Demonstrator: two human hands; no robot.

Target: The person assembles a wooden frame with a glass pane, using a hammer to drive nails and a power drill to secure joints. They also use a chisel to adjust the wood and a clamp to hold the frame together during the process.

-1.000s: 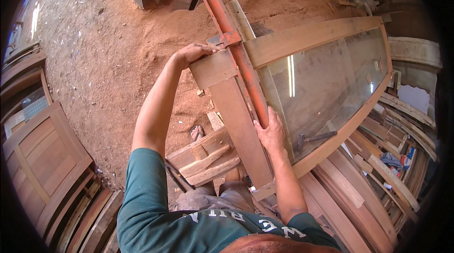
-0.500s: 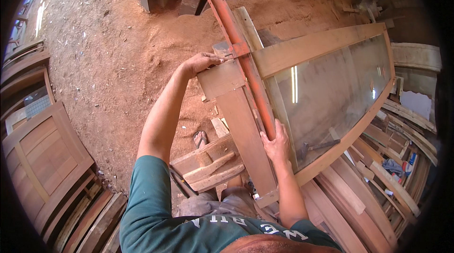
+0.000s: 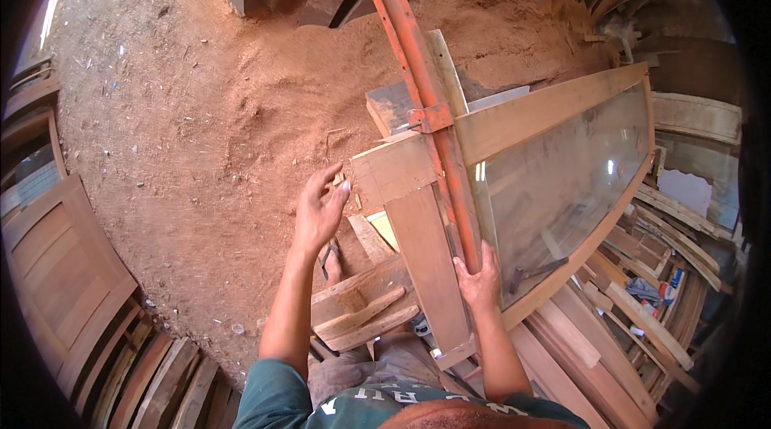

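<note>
Clamp (image 3: 426,92) lies across the wooden frame (image 3: 426,248), its near end in the right hand (image 3: 479,280).

Its orange bar runs from far to near over the frame's left part, with the bracket (image 3: 434,118) at the frame's far edge. The right hand's thumb and fingers wrap the bar's near end. Just left of the frame's far left corner, the left hand (image 3: 318,211) is in the air, fingers parted and curved, with hold of nothing. Glass (image 3: 562,164) shows right of the clamp, a hammer (image 3: 544,269) at its near side. Boards (image 3: 562,337) lie near right, a panelled door (image 3: 68,256) is at left, and sawdust (image 3: 265,84) covers the far ground.
</note>
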